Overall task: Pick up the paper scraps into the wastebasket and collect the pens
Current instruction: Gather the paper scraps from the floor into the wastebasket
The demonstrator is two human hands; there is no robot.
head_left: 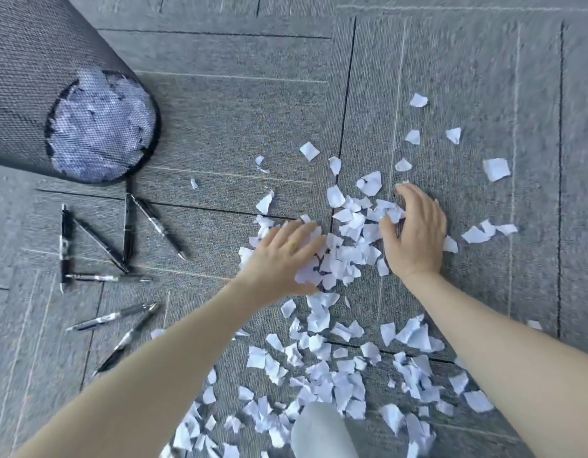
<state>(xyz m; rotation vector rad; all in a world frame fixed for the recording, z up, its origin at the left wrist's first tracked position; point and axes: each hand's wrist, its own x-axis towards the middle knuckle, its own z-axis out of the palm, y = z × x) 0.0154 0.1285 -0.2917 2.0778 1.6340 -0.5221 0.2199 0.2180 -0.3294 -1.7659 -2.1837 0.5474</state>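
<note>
Scraps (352, 239) lay heaped between both grips: left hand (286, 256) flat and open on them, right hand (414, 229) curling round some; basket (38, 94) stood far left.

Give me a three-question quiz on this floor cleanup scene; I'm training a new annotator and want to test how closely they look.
1. True or false: the pens have already been gathered into the left hand.
2. Where does the wastebasket stand relative to the paper scraps? A) upper left B) lower right C) directly behind them
3. Fill in: both hands rest on the pile of ____ on the carpet.

Key
1. False: the pens lie loose on the carpet, left of the scraps.
2. A
3. paper scraps: the left hand lies flat on them, and the right hand curls its fingers round some.
</note>
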